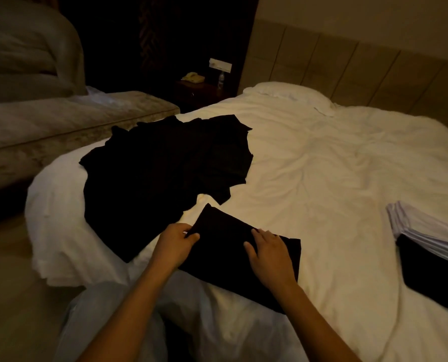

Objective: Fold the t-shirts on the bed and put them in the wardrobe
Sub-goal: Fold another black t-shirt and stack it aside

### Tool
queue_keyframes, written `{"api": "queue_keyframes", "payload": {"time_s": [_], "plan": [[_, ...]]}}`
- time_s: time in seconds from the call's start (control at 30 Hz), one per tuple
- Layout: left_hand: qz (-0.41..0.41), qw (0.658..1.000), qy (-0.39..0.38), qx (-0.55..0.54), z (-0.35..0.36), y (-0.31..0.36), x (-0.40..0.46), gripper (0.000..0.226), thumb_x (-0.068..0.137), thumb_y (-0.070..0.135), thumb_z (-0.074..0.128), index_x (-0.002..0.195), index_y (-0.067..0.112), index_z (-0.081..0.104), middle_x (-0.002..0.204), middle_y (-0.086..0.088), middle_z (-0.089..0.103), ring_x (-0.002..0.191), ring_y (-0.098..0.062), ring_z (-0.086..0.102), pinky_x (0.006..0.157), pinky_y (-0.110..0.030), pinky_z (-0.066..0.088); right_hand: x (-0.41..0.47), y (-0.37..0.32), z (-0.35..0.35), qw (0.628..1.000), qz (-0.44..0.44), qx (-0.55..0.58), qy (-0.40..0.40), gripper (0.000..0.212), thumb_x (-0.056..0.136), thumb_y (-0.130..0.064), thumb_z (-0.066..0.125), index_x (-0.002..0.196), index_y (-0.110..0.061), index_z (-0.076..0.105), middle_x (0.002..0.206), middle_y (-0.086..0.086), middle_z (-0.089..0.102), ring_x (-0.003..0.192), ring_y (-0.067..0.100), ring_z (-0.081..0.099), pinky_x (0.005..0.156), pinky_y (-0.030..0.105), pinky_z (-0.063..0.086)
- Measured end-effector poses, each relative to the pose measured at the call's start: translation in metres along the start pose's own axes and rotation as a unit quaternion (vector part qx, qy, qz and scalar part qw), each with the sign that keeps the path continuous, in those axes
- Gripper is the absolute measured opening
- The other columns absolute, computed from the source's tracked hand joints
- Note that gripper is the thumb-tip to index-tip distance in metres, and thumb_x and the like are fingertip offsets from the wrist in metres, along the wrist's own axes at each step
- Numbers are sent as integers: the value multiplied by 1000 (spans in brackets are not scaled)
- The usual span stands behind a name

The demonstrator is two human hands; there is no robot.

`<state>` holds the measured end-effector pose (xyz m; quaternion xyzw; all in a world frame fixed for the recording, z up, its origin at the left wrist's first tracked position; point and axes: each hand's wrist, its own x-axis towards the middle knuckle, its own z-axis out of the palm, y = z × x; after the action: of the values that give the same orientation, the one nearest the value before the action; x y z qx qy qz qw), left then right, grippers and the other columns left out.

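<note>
1. The left hand (174, 242) pinches the left edge of a folded black shirt (225, 254) on the bed (322, 178).
2. The right hand (270, 253) lies flat on the same shirt, fingers spread.
3. At the right edge sits a stack of white shirts (432, 231) next to a black one (432, 278).
4. Farther back, a pile of black shirts (165, 165) lies loose on the bed.
5. A pillow (288, 94) is at the far end.
6. Past it, a phone (193, 77) and bottle (220, 79) sit on a small table (199, 94).
</note>
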<state>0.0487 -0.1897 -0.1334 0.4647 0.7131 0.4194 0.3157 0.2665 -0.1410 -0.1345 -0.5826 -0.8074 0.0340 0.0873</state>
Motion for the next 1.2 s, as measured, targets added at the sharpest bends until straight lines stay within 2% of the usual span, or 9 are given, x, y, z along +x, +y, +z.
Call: {"api": "queue_keyframes", "payload": {"time_s": [0.13,0.23,0.4,0.5,0.6,0.7,0.83,1.03,1.2], "plan": [[143,977,114,112,8,1,-7,42,95,29,61,133,13,56,123,-9,62,114,-27,58,93,-38,50,-3,-2,7,999,-8,-33,-6,96,79,-62,-13,154,-19,28,159,3,31,148,21,22,121,36,11],[251,944,70,202,23,9,-3,60,94,49,38,143,16,49,142,-7,52,131,-25,47,106,-39,41,-4,-1,7,999,-16,-37,-5,97,76,-61,-16,154,-19,26,160,3,28,149,21,20,121,35,9],[197,926,-24,322,38,-10,5,92,77,69,-4,155,29,24,164,-2,16,151,-20,11,119,-36,15,-24,10,8,1000,1,-21,20,91,80,-62,-11,155,-25,24,163,3,20,151,20,11,120,33,-1],[172,942,-31,287,38,-22,9,85,82,70,2,156,32,20,164,-5,15,150,-24,15,119,-35,18,-44,16,16,997,55,7,50,84,85,-64,-4,155,-27,24,164,5,14,152,21,4,119,34,-4],[156,953,-16,259,37,-22,6,82,85,67,9,155,27,23,159,-10,27,143,-29,31,115,-39,28,-49,21,15,982,126,121,74,68,99,-58,28,156,-22,22,164,8,10,152,24,5,121,34,6],[111,975,17,191,34,-17,2,70,97,58,31,154,18,29,145,-15,47,130,-33,45,107,-43,38,-50,24,1,939,194,263,103,70,97,-33,56,154,-10,24,158,13,29,144,30,30,114,36,28],[-14,999,-9,47,27,-7,3,58,95,49,55,134,7,51,129,-16,59,117,-32,56,99,-39,45,-46,33,-12,838,291,456,69,47,91,-18,64,134,-5,49,124,12,62,107,31,62,87,39,54],[-117,966,-84,-213,18,11,-17,29,92,30,66,110,7,62,94,-10,70,84,-23,67,73,-34,56,-47,41,-12,697,318,643,11,31,89,-10,67,119,-2,62,105,14,71,93,30,69,67,33,58],[-121,932,-137,-313,31,38,-35,27,95,31,61,110,10,67,100,-11,75,93,-27,72,80,-37,57,-65,70,-29,664,275,693,62,28,87,-9,69,115,-5,67,102,13,74,94,31,71,71,35,59]]}}
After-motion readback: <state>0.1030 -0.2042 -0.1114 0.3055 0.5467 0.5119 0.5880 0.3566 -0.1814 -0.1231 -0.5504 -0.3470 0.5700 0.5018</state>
